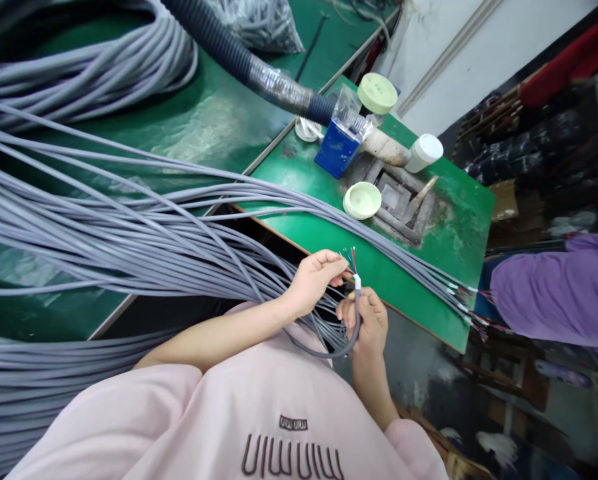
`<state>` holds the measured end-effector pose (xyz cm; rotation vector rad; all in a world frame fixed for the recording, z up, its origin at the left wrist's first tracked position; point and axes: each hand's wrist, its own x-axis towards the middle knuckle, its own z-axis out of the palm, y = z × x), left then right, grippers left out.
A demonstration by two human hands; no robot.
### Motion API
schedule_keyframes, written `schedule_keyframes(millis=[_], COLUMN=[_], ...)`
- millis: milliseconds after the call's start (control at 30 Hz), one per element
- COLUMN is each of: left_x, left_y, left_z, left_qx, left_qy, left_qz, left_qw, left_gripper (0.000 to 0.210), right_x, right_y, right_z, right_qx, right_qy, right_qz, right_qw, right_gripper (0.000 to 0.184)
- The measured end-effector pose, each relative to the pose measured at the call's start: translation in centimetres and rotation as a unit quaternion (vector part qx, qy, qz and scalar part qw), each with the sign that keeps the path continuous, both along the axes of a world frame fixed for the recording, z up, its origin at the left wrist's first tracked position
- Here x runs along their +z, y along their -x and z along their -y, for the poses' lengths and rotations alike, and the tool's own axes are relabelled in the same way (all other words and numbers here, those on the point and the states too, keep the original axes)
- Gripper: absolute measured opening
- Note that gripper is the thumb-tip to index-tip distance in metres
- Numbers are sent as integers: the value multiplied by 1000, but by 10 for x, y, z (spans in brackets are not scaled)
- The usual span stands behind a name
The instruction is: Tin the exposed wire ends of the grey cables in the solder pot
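A grey cable (355,333) curves up in front of me, its end wrapped in a white sleeve (357,282). Thin coloured wires (351,257) fan out above that sleeve. My right hand (369,319) is closed around the cable just below the sleeve. With its fingertips pinched together, my left hand (323,277) grips some of the thin wires at the cable end; exactly which ones is hidden by the fingers. Close by, a bundle of grey cables (389,250) lies across the green table, with bared coloured ends over its right edge.
On the green table (289,173) stand a square pot (396,197), a light green cup (362,200), a white jar (425,153) and a blue box (336,150) under a black hose (229,57). Coiled cable (93,73) lies back left. A person in a purple sleeve (559,287) is at right.
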<state>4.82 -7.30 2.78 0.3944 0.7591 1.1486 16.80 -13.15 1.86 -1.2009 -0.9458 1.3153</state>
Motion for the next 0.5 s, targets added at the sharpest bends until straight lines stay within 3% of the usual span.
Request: schedule_keyframes(millis=[500], left_x=[2], left_y=[7], left_z=[-6], left_qx=[-24], left_qy=[-22], left_qz=[-31], left_qw=[999], left_gripper=[25], right_x=[-5], right_y=[-2], right_z=[3], right_qx=[4], right_qy=[-10], right_qz=[14], right_qw=[1000], right_gripper=[20])
